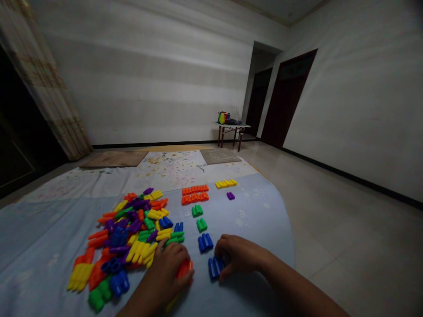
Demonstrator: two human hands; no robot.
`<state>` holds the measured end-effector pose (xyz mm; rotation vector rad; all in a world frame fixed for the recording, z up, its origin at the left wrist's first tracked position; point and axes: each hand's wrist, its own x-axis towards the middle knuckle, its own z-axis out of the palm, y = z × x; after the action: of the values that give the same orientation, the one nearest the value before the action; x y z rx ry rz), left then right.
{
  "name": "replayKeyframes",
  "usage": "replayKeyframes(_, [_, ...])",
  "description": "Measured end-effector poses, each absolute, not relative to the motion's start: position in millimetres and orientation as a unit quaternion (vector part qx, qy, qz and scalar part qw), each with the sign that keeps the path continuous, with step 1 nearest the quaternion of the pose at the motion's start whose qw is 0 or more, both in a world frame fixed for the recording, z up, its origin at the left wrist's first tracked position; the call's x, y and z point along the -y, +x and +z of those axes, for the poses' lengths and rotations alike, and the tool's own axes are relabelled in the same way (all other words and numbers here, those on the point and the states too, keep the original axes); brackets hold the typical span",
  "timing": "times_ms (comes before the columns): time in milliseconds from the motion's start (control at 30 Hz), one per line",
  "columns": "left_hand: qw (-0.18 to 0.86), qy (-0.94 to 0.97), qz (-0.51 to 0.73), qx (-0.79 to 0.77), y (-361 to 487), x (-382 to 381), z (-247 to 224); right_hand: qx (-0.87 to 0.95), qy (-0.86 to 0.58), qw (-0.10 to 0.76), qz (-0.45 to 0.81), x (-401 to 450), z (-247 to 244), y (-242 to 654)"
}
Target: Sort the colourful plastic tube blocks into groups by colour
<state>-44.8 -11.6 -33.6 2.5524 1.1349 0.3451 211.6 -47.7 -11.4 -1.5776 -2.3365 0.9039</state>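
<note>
At the lower middle, my left hand is closed around an orange plastic toy block, partly hidden by the fingers. To its right, my right hand curls its thumb and fingers about the right end of a blue toy block on the cloth. Just beyond lies another blue block. Two green blocks continue that line away from me. Farther back are two rows of orange blocks, a yellow row and a small purple block.
A heap of mixed toy blocks spreads left of my left hand. Beneath everything is a light blue, flowered cloth with a rounded right edge. Two mats lie at its far side. A small table stands by the back wall.
</note>
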Motion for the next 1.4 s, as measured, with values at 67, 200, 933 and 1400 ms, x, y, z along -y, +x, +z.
replayKeyframes(67, [0.16, 0.896, 0.12, -0.397, -46.0, 11.1, -32.6, 0.783, -0.536, 0.096, 0.3, 47.0, -13.2, 209.9])
replayKeyframes(200, [0.153, 0.896, 0.123, -0.399, -48.3, 11.7, -28.8, 0.784, -0.534, 0.116, 0.296, 44.4, -15.4, 208.4])
replayKeyframes(933, [0.049, 0.795, 0.288, -0.531, -91.5, -11.5, -15.3, 0.835, -0.488, 0.194, 0.164, -29.2, -9.9, 142.0])
replayKeyframes(1400, [0.026, 0.781, 0.292, -0.551, -99.7, -15.2, -25.0, 0.835, -0.48, 0.193, 0.187, -47.7, -0.4, 128.6])
